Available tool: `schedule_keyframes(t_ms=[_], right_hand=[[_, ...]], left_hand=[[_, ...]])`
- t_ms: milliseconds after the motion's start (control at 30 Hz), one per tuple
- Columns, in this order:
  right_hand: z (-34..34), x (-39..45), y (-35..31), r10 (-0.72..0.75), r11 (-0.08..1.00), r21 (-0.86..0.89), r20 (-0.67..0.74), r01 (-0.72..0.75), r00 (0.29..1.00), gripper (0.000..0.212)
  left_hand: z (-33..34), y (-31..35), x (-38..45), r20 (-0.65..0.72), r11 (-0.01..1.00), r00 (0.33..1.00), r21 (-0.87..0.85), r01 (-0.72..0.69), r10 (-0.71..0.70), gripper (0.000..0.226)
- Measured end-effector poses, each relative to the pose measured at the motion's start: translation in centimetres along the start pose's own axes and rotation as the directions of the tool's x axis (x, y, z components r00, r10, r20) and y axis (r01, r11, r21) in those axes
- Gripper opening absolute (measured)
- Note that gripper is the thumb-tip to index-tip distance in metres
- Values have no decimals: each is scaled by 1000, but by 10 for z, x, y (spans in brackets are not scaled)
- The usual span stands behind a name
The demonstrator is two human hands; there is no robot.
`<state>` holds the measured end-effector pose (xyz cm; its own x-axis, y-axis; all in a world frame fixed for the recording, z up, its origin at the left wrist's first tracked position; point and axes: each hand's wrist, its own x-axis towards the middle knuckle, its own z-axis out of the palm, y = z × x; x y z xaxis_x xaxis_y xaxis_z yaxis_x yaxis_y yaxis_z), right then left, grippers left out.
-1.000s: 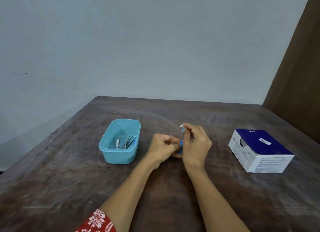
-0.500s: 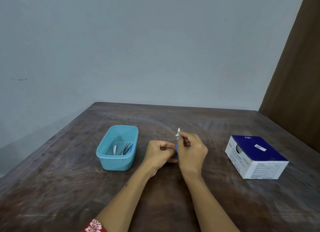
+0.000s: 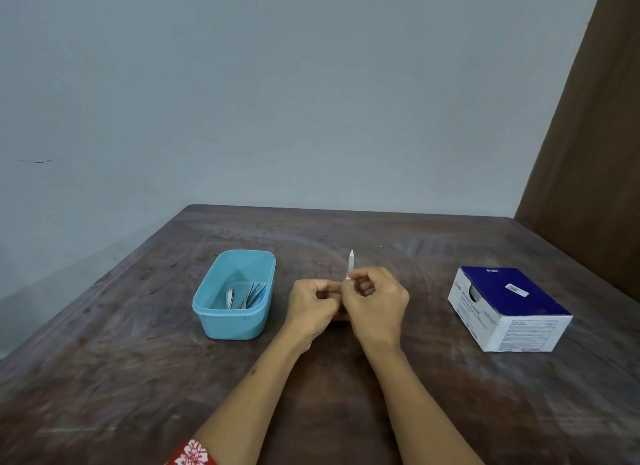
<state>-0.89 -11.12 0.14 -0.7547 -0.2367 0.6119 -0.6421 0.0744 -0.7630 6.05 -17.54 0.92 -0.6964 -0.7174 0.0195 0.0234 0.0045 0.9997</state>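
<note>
Strip [image 3: 351, 264] of white wrapper is now stood upright at mid surface [image 3: 138, 378], pinched in the grip of left hand [image 3: 313, 305] and right hand [image 3: 379, 303]; blue seen earlier is hidden, so opening is judged under way.

Small white strip [image 3: 351, 262]: thin, narrow, pointed at top. Stands upright, tip up, near vertical. Lower end pinched in fingertips of right hand [image 3: 375, 301]. Left hand [image 3: 311, 303] curled close against same spot, its hold on strip hidden. Lower part concealed behind fingers, kind of item too small to tell. Held over middle of tabletop [image 3: 311, 236], about midway between left and right edges.
</note>
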Motion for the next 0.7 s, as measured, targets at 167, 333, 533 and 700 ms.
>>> schedule_keyframes(t_ms=[167, 333, 533, 700], right_hand=[[-2, 4, 1, -20, 998, 61, -70, 24, 997, 18], [-2, 0, 2, -18, 999, 26, -48, 19, 999, 13], [-2, 3, 3, 6, 998, 68, -89, 0, 996, 14], [-2, 7, 4, 189, 963, 221, -138, -155, 972, 18]], left_hand=[[-2, 0, 0, 112, 999, 993, 20, 35, -37, 18], [-1, -2, -1, 74, 999, 997, 47, -5, 2, 21], [-1, -4, 0, 108, 1000, 994, 23, 8, -10, 21], [-3, -3, 0, 194, 999, 980, -10, 49, -46, 15]])
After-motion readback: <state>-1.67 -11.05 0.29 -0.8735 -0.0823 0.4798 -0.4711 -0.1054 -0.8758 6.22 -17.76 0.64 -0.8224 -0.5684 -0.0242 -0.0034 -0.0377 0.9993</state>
